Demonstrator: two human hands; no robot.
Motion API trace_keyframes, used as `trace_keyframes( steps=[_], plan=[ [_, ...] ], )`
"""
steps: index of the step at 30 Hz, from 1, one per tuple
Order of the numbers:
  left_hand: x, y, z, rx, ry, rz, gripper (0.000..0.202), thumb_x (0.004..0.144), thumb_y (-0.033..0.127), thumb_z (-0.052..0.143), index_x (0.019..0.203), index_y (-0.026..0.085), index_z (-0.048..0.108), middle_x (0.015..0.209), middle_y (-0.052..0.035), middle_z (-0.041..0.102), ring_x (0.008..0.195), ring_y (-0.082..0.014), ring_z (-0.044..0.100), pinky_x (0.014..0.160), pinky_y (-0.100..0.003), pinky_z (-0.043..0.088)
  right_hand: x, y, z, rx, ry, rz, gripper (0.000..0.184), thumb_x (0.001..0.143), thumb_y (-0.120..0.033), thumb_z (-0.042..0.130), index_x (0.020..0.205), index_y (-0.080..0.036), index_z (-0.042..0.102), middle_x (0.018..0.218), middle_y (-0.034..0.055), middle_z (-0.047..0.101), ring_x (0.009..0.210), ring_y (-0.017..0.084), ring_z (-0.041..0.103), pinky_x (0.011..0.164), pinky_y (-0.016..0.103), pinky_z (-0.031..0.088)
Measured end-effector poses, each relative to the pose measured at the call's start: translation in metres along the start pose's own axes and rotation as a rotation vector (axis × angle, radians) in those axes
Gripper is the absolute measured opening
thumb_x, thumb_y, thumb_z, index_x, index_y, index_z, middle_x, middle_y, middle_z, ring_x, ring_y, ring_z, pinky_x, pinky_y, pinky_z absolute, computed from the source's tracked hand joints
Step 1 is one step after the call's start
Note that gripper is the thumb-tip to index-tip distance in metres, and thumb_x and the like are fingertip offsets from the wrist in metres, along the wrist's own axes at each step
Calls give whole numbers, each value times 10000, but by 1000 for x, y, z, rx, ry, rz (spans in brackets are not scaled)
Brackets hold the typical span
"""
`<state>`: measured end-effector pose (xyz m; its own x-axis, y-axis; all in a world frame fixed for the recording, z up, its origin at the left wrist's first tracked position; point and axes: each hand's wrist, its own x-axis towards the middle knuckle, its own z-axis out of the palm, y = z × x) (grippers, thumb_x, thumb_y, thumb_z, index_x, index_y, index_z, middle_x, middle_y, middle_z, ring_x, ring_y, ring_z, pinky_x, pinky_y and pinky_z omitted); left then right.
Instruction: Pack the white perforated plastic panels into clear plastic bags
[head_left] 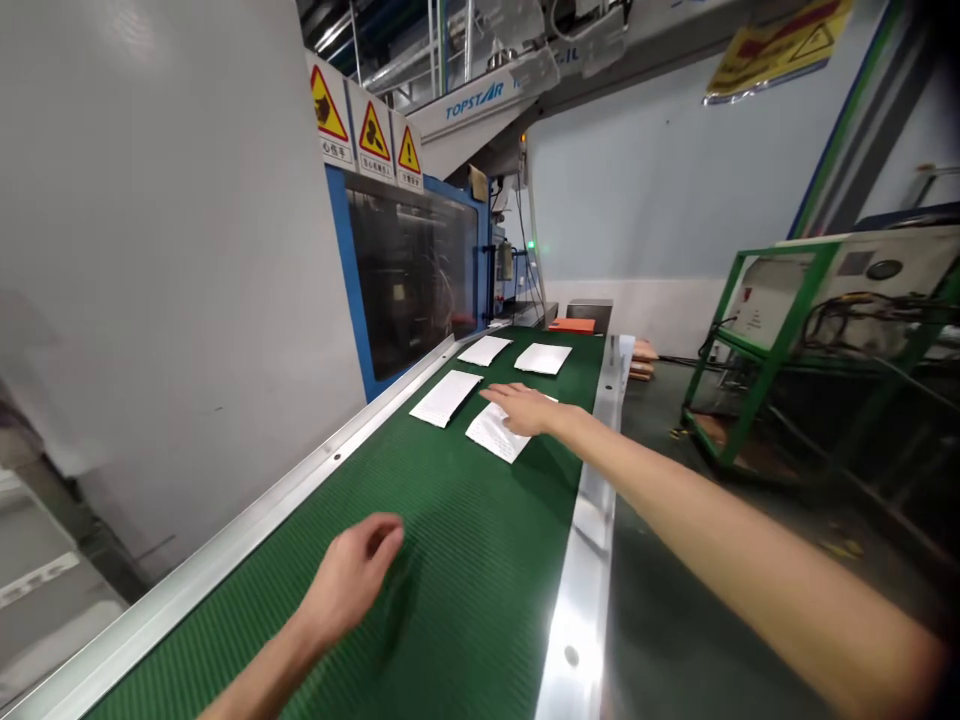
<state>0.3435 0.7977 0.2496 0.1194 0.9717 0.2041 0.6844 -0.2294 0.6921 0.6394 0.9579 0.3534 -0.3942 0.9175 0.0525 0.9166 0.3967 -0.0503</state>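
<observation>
Stretched forward, my right hand (519, 408) has its fingers extended flat over the nearest right white paper packet (496, 435); whether it presses on it I cannot tell. Small print shows on this packet. Left of it lies a second white packet (447, 397), with a dark side edge. Two more, a far left packet (485, 350) and a far right packet (543, 358), rest further up the green ribbed conveyor belt (450, 530). My left hand (352, 575) hovers above the near belt, loosely curled, a gap between thumb and forefinger, nothing visible in it.
Metal rails, left (337, 456) and right (572, 655), edge the belt. A blue-framed machine window (416, 280) with warning signs (373, 135) stands left. An orange-red object (572, 325) sits at the far end. On the right is a green-framed cart (739, 440) with cables.
</observation>
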Motion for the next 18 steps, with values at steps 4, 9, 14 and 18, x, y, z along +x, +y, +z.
trace_keyframes(
  steps=[4,9,14,18],
  plan=[
    [138,24,47,140,89,117,415,856,347,498,1201,123,558,1235,-129,593,1148,-269,530,1013,-377,369,40,18,18,-79,-111,-43,471,858,-319,596,1294,-211,453,1390,90,411,1240,296,422,1000,553,363],
    [225,29,88,185,187,146,613,799,334,627,1338,142,409,1460,-143,347,1380,-315,197,1123,-515,103,25,31,17,-107,-93,-50,376,841,-349,613,1173,-186,548,1285,84,500,1195,281,455,965,523,392],
    [239,30,79,25,227,38,339,868,342,566,1157,166,556,1267,-95,533,1191,-277,472,1017,-553,323,-8,36,2,77,119,-62,292,859,-352,592,1077,-157,585,1110,58,604,1028,217,572,925,470,432],
    [194,36,36,-228,324,-23,336,904,405,487,1103,148,574,1126,-89,605,1052,-236,565,940,-489,415,-31,21,-18,434,528,51,270,887,-357,548,1060,-151,578,1030,47,616,917,184,601,833,410,484]
  ],
)
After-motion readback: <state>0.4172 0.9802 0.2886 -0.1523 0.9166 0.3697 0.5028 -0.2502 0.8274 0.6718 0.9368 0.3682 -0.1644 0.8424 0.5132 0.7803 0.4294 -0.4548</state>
